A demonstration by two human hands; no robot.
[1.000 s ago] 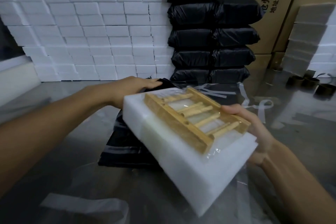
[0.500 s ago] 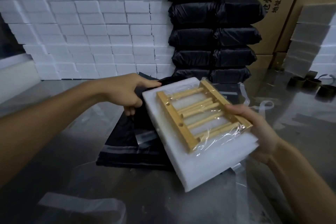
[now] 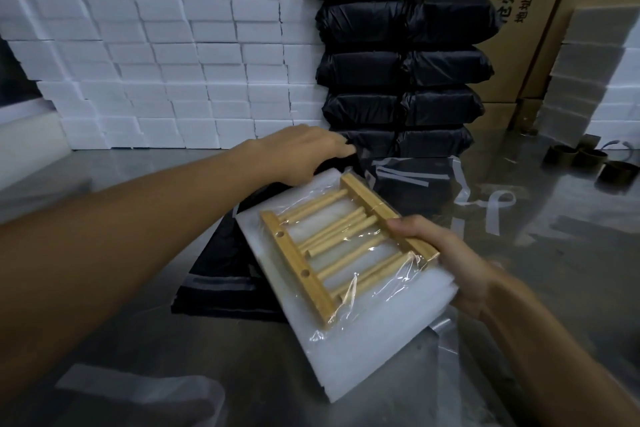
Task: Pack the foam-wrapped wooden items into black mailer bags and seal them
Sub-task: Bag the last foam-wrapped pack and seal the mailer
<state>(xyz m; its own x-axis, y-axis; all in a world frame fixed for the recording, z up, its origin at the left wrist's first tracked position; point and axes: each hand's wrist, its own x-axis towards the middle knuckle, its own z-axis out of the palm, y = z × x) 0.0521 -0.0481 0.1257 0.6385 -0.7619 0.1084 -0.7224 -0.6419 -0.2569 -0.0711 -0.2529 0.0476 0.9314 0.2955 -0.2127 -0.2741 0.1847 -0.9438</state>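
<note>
- Right hand [image 3: 460,267] grips the foam pad [image 3: 363,329] with the wooden rack [image 3: 343,246] on top, thumb pressing the rack so it cannot slide off.
- Left hand [image 3: 304,152] reaches past the pad's far edge onto the black bag [image 3: 221,274], likely to open its mouth; its grasp is hidden.

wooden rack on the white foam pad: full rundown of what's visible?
The pale wooden slatted rack has two flat side rails joined by round dowel rungs; the near rail shows two round holes. Clear crinkled plastic film wraps it. It lies flat on top of the thick white foam pad, tilted and held above the flat black mailer bags. The right hand grips the rack's far rail and the pad's edge, thumb on top. The left hand reaches past the pad's far corner; contact with the rack isn't visible.
</note>
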